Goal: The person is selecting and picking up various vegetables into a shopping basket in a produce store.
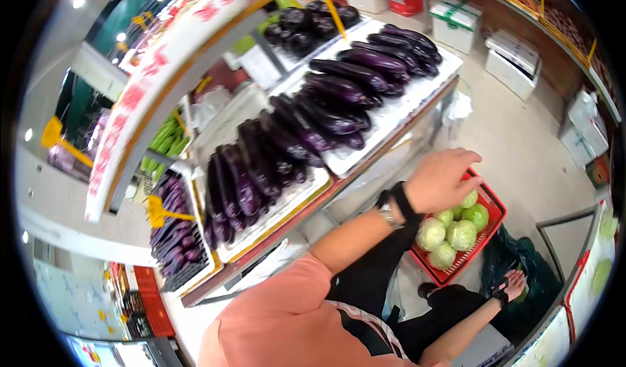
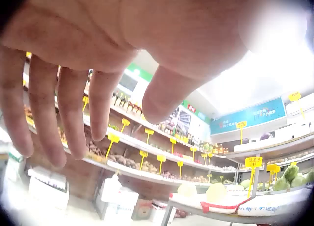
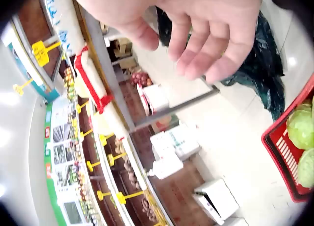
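My left hand (image 1: 437,181) is held out over the far side of a red basket (image 1: 447,277), its fingers extended and thumb apart. Round, pale-green cabbages (image 1: 462,234) fill much of the basket; the hand and wrist hide part of it. In the left wrist view the fingers (image 2: 68,113) hang spread with nothing between them. Low on the right, my right hand (image 1: 515,285) is beside a dark green plastic bag (image 1: 512,246) on the floor. The right wrist view shows its fingers (image 3: 216,54) loosely bent, overlapping the bag.
Long purple eggplants (image 1: 339,93) lie in rows on a stand to the left, with thinner ones (image 1: 175,217) in a crate. White foam boxes (image 1: 515,60) sit on the floor. A metal-legged stand (image 1: 574,282) borders the right. Shelves (image 2: 142,174) with price tags line the wall.
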The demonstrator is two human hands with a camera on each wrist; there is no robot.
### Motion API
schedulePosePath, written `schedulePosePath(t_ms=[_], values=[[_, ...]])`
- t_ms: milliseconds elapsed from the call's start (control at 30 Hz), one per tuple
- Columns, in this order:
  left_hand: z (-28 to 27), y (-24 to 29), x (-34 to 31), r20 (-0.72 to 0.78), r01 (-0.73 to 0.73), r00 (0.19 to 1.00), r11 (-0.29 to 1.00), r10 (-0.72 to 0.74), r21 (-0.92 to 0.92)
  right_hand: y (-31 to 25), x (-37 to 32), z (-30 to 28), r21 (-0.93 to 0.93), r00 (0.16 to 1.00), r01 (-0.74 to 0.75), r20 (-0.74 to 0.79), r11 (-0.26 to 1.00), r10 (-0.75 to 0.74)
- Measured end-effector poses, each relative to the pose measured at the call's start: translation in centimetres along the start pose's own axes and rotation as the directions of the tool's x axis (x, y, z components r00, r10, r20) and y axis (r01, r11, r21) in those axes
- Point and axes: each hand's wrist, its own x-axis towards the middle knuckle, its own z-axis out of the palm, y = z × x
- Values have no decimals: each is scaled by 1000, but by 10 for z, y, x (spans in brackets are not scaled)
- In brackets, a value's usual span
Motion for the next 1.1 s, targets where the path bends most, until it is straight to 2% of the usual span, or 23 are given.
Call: schedulePosePath(t_ms=[33, 100, 167, 233, 300, 367, 400, 433, 533, 567, 633, 767, 800, 833, 900, 1033, 1067, 1100], values=[[-30, 6, -18, -72, -36, 997, 999, 37, 21, 7, 6, 8, -1, 988, -74, 135, 997, 73], [-86, 9, -61, -94, 43, 994, 998, -48, -49, 27, -10, 38, -153, 968, -186, 142, 971, 208], [-136, 10, -112, -75, 261, 954, 929, -289, -263, 50, -19, 56, -288, 955, -230, 115, 930, 272], [-164, -5, -165, -231, 294, 881, 861, -412, -416, 73, 8, 43, -362, 933, -273, 125, 891, 337], [-190, -6, -207, -429, 456, 747, 861, -508, -226, 86, 10, 48, -351, 933, -293, 99, 889, 346], [-208, -5, -232, -606, 580, 678, 809, -416, 94, 96, 14, 55, -382, 935, -267, 119, 885, 334], [-211, -9, -243, -661, 575, 673, 797, -333, 184, 100, 11, 60, -385, 937, -261, 119, 885, 327], [-213, -11, -249, -669, 614, 662, 756, -337, 226, 104, 11, 62, -390, 941, -254, 114, 885, 320], [-206, -32, -253, -659, 625, 706, 664, -258, 410, 120, 16, 63, -367, 934, -269, 125, 890, 334], [-200, -35, -249, -647, 644, 717, 601, -259, 473, 123, 10, 64, -347, 947, -230, 136, 909, 292], [-189, -48, -239, -642, 649, 740, 460, -199, 606, 128, 16, 57, -419, 933, -259, 124, 870, 337], [-185, -79, -225, -572, 660, 751, 341, -330, 670, 120, -3, 57, -405, 939, -257, 112, 878, 326], [-186, -88, -225, -540, 657, 747, 306, -387, 689, 115, -14, 59, -393, 954, -211, 116, 895, 276], [-186, -87, -223, -531, 664, 737, 298, -419, 686, 121, -2, 51, -306, 964, -158, 157, 939, 214], [-187, -86, -222, -512, 679, 710, 276, -483, 681, 108, -1, 42, -395, 944, -231, 128, 889, 303], [-188, -79, -225, -555, 688, 691, 186, -463, 701, 90, -7, 36, -417, 951, -233, 92, 879, 296], [-188, -77, -226, -585, 689, 698, 164, -414, 706, 86, -10, 35, -396, 959, -220, 79, 891, 272], [-188, -74, -226, -594, 712, 674, 170, -439, 682, 82, -5, 30, -402, 958, -222, 77, 888, 275]])
